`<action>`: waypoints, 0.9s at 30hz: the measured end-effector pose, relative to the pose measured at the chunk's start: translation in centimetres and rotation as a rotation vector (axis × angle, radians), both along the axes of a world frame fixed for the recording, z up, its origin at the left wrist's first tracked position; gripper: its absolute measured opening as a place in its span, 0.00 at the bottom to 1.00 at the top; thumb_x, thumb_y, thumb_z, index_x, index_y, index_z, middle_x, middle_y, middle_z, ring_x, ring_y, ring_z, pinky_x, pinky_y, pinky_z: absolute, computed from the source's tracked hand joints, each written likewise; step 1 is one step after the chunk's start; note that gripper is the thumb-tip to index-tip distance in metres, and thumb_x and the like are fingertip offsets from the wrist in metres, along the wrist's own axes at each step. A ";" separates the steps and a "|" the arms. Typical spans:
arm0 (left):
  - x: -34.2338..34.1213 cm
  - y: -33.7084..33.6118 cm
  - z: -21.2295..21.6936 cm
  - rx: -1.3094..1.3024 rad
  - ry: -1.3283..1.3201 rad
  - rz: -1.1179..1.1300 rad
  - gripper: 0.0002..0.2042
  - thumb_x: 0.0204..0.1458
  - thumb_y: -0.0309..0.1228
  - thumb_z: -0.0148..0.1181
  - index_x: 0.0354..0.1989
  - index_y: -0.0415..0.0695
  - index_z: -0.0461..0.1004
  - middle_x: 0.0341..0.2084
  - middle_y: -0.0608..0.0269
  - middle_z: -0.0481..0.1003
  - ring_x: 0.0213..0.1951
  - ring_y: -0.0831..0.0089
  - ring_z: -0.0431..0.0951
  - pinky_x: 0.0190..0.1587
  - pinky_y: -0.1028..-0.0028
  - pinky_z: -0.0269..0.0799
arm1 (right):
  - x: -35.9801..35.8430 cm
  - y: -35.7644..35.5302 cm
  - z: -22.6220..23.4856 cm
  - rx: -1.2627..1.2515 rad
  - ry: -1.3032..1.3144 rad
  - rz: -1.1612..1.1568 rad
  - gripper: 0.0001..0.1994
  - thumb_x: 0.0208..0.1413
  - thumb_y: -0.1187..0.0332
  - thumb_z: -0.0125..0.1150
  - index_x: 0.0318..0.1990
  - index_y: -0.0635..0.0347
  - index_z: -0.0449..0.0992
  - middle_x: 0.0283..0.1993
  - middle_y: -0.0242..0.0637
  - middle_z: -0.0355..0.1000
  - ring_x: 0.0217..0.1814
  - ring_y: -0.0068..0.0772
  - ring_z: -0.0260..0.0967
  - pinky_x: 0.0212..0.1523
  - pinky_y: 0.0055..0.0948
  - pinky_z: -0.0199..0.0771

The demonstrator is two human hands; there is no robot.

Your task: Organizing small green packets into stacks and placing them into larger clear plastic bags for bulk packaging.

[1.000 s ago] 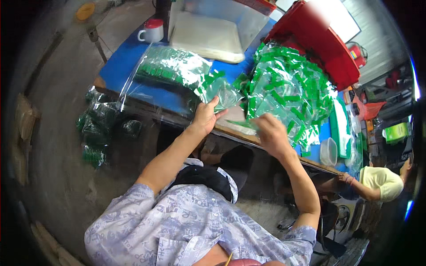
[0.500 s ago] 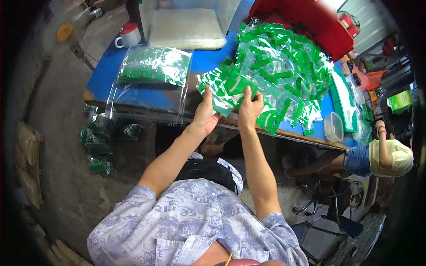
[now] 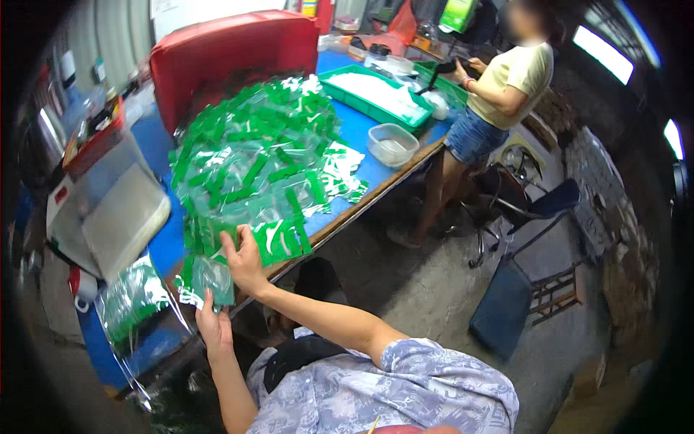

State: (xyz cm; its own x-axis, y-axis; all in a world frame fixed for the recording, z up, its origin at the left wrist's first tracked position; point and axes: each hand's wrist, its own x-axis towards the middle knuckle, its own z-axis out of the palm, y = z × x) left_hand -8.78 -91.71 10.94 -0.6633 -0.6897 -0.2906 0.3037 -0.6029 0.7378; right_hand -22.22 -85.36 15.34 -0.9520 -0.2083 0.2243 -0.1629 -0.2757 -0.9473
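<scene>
1. While its thumb presses up against them, my left hand [image 3: 215, 329] pinches a few clear-and-green packets [image 3: 212, 278] by their lower edge, just off the table's near edge.
2. My right hand [image 3: 248, 269] is beside and above it, thumb and fingertips touching green film at the near fringe of the heap; whether they pinch a packet or merely rest on it, I cannot tell.
3. The heap of packets [image 3: 253, 159], loose and overlapping, spreads ahead of both my hands on the blue table [image 3: 354, 132].
4. To the left of my grip, a bagged bundle [image 3: 134, 302] of green packets lies near the table edge, its clear bag extending toward me.
5. Beyond that bundle I note a white mug [image 3: 85, 288] with red on it and a pale, translucent box [image 3: 126, 224].
6. Behind the heap, a red bin [image 3: 228, 54] stands tilted.
7. To the right, a clear tub [image 3: 391, 152] sits near the edge, just beside a green tray [image 3: 361, 106] bearing white contents.
8. Past the tray, a person in a yellow shirt [image 3: 522, 79] stands at the table.
</scene>
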 end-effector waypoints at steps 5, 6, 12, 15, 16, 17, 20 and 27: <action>0.1 -0.7 2.5 0.140 0.043 -0.076 0.20 0.64 0.43 0.52 0.57 0.42 0.69 0.50 0.60 0.75 0.47 0.67 0.77 0.45 0.65 0.76 | -1.0 3.5 -0.1 0.378 0.920 0.393 0.16 0.45 0.64 0.71 0.37 0.59 0.70 0.46 0.43 0.75 0.54 0.50 0.72 0.55 0.42 0.70; 1.2 -1.4 3.4 0.080 0.181 -0.255 0.21 0.65 0.44 0.50 0.57 0.42 0.68 0.49 0.61 0.75 0.47 0.68 0.77 0.45 0.66 0.76 | -0.3 3.4 -0.8 0.338 0.994 0.475 0.18 0.44 0.61 0.72 0.37 0.59 0.70 0.50 0.44 0.74 0.57 0.50 0.70 0.59 0.43 0.67; 1.7 -1.1 2.2 -0.278 -0.094 -0.115 0.19 0.63 0.33 0.55 0.60 0.41 0.65 0.52 0.62 0.73 0.51 0.72 0.74 0.49 0.71 0.73 | 1.3 3.0 -1.9 0.179 0.671 0.379 0.33 0.47 0.62 0.73 0.58 0.66 0.66 0.61 0.52 0.66 0.66 0.53 0.62 0.67 0.41 0.59; 3.7 -1.7 2.4 -0.405 -0.148 -0.073 0.20 0.60 0.28 0.58 0.60 0.38 0.67 0.53 0.60 0.73 0.54 0.70 0.73 0.54 0.69 0.71 | 1.3 3.4 0.2 0.129 0.334 0.561 0.37 0.47 0.67 0.73 0.63 0.66 0.60 0.60 0.52 0.67 0.65 0.46 0.63 0.64 0.39 0.62; 3.6 -1.6 4.5 -0.770 -0.249 -0.066 0.20 0.59 0.27 0.60 0.60 0.37 0.68 0.53 0.59 0.73 0.54 0.69 0.73 0.56 0.68 0.70 | 0.9 3.4 0.5 0.147 0.272 0.746 0.38 0.48 0.68 0.71 0.66 0.66 0.58 0.61 0.51 0.67 0.64 0.41 0.63 0.64 0.37 0.62; 3.7 -1.5 6.3 -1.128 -0.375 -0.054 0.21 0.57 0.26 0.61 0.59 0.36 0.69 0.53 0.58 0.74 0.53 0.68 0.74 0.57 0.67 0.69 | 0.7 3.0 -0.3 0.170 0.250 0.857 0.37 0.49 0.67 0.68 0.66 0.66 0.58 0.61 0.52 0.67 0.64 0.40 0.63 0.64 0.36 0.62; 3.2 -3.9 8.4 -1.098 -0.287 -0.124 0.30 0.48 0.23 0.70 0.62 0.36 0.66 0.57 0.55 0.71 0.55 0.66 0.73 0.60 0.68 0.66 | 1.1 2.1 -0.3 0.455 0.384 0.443 0.19 0.47 0.68 0.66 0.48 0.63 0.75 0.44 0.51 0.75 0.44 0.46 0.74 0.45 0.41 0.75; 6.9 -15.9 9.2 -1.465 -0.835 0.385 0.36 0.53 0.44 0.66 0.66 0.37 0.61 0.62 0.42 0.64 0.66 0.52 0.62 0.67 0.63 0.56 | 0.5 1.4 -4.9 0.387 0.337 0.444 0.18 0.54 0.72 0.66 0.51 0.62 0.70 0.41 0.45 0.76 0.41 0.37 0.74 0.45 0.33 0.73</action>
